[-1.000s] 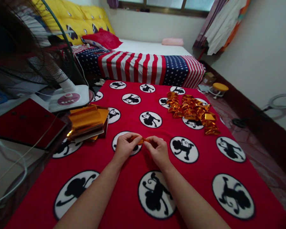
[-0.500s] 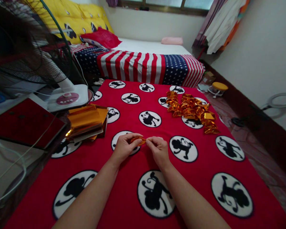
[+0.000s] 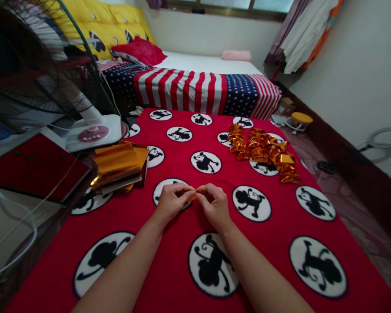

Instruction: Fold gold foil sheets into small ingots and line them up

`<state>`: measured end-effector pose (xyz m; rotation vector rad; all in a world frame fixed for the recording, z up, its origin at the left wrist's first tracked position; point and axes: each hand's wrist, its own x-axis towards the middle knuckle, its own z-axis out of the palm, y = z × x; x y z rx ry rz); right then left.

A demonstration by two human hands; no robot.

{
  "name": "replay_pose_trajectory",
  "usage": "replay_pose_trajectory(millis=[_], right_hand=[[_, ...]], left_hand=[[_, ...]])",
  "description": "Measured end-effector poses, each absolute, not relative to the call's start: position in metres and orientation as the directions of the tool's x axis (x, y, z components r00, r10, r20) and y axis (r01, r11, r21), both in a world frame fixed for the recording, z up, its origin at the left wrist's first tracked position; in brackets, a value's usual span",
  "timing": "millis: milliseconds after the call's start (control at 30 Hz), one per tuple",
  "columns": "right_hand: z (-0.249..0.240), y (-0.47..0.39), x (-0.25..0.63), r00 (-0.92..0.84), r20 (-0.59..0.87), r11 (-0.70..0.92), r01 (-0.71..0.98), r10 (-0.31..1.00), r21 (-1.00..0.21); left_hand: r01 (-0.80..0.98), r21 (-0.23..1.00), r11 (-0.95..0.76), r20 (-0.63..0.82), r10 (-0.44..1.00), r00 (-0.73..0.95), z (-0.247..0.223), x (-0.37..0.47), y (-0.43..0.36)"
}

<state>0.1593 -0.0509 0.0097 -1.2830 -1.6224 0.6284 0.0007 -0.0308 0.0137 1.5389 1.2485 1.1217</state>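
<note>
Between the fingertips of both hands is a small piece of gold foil paper (image 3: pixel 193 198), mostly hidden by the fingers. My left hand (image 3: pixel 174 199) pinches its left part, and my right hand (image 3: pixel 214 201) pinches its right part, the two hands almost touching. They are low over the red cloth (image 3: pixel 195 221) printed with black monkeys in white circles. To the left lies a stack of gold foil sheets (image 3: pixel 117 161). At the far right several folded gold foil pieces (image 3: pixel 263 145) sit in rows.
A running fan (image 3: pixel 97 130) stands at the left beside a dark red box lid (image 3: pixel 35 163) and loose white cables (image 3: pixel 32 234). Behind the cloth is a bed with a flag-patterned cover (image 3: pixel 189 89). A yellow stool (image 3: pixel 301 118) stands on the floor at the right.
My fingertips have drawn closer together over the gold foil paper, and less of it shows between them. The stack and the folded pieces have stayed in place.
</note>
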Motion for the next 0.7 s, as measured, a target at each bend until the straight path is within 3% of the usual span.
replay_pose_trajectory(millis=[233,433,600,700], right_hand=[[0.0045,-0.0508,0.1617,0.121,0.334,0.279,0.336,0.935,-0.9],[0.0037,-0.0516,0.1605,0.077,0.296,0.259,0.314,0.952,-0.914],[0.0049,-0.0507,0.1598,0.049,0.319,0.286,0.33,0.946,-0.899],[0.0053,-0.0501,0.161,0.076,0.333,0.29,0.338,0.94,-0.895]], left_hand=[[0.075,0.996,-0.039,0.03,0.994,0.105,0.0113,0.0044,-0.0312],[0.164,0.983,-0.08,0.071,0.995,0.065,0.0152,0.0021,-0.0303],[0.269,0.953,-0.14,0.108,0.985,0.131,0.0148,0.0024,-0.0332],[0.219,0.968,-0.123,0.092,0.985,0.146,0.0131,0.0023,-0.0335]])
